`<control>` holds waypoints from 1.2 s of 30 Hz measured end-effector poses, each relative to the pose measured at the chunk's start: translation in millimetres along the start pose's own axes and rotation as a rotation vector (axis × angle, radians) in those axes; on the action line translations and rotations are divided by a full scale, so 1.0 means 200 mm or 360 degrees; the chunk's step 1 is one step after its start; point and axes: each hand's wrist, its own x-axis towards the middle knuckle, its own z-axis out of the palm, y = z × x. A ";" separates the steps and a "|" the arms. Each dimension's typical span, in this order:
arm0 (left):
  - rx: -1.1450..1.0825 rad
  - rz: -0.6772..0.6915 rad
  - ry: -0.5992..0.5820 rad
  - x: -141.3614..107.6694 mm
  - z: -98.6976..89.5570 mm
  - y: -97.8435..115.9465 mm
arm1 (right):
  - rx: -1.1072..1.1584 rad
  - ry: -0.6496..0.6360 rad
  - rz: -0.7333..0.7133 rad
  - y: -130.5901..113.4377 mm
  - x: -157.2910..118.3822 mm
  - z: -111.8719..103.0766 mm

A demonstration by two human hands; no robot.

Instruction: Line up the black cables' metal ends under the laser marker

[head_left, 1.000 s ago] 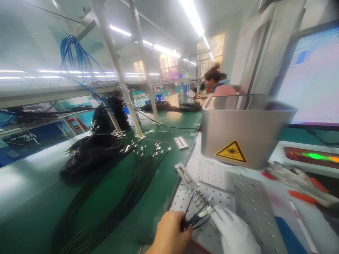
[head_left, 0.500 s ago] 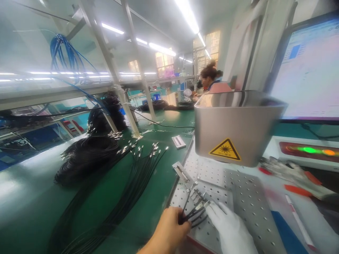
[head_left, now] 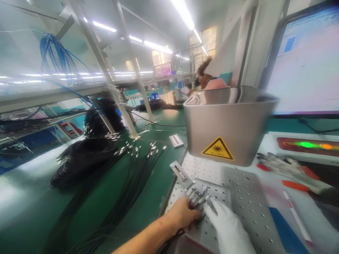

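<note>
at left grip (head_left: pixel 184 213) and right grip (head_left: pixel 225 223), metal jig (head_left: pixel 195 195)

At three o'clock in my view I see an open-topped silver metal housing (head_left: pixel 227 121) with a yellow triangular warning label (head_left: pixel 218 150). A black-framed monitor (head_left: pixel 304 74) glows between two and three, a slim white-and-red pen (head_left: pixel 297 218) lies at four, and looped blue cable (head_left: pixel 49 47) hangs at ten.
</note>
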 end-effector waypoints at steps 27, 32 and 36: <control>-0.0090 0.0267 0.0168 0.06 0.07 -0.13 | 0.0182 0.0719 0.0056 -0.09 0.05 0.08; -0.0069 0.0328 0.0175 0.07 0.07 -0.16 | 0.0166 0.0727 0.0186 -0.15 0.06 0.04; 0.0067 0.0474 0.0287 0.07 0.08 -0.19 | 0.0182 0.0710 0.0247 -0.16 0.06 0.04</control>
